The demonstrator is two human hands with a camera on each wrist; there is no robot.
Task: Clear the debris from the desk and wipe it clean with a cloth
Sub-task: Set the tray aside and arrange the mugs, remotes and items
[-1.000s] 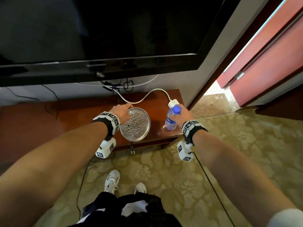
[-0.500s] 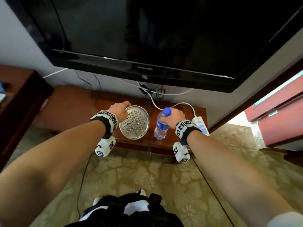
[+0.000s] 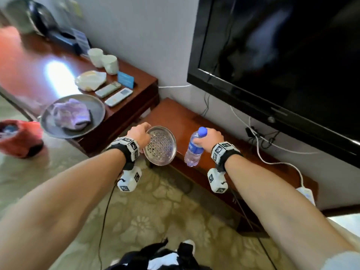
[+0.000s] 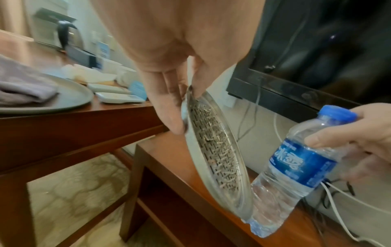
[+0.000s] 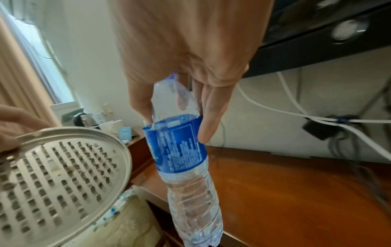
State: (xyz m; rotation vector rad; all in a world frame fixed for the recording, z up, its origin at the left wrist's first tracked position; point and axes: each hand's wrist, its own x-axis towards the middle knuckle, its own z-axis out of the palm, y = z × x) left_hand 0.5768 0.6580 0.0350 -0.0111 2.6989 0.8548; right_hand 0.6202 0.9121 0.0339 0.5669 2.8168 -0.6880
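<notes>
My left hand [image 3: 143, 133] pinches the rim of a round perforated metal dish [image 3: 160, 146], held tilted above the front edge of the low wooden stand [image 3: 194, 121]. In the left wrist view, fine debris lies in the dish [image 4: 215, 147]. My right hand [image 3: 211, 138] grips a clear water bottle [image 3: 193, 151] with a blue cap and label just below its neck, tilted beside the dish. The bottle [image 5: 182, 150] hangs over the stand's corner. A purple cloth [image 3: 71, 114] lies on a grey round tray [image 3: 97, 106] on the higher desk [image 3: 29, 71] at the left.
Two remotes [image 3: 118, 97], white cups [image 3: 103, 59], a blue card and a kettle stand on the desk. A large television [image 3: 282, 55] hangs above the stand, with cables and a white power strip [image 3: 305, 194] below. A red bin [image 3: 19, 137] sits on the carpet at the left.
Both hands have lifted the dish and the bottle off the stand and carried them left. The head view has swung left, bringing the desk, tray and cloth into sight.
</notes>
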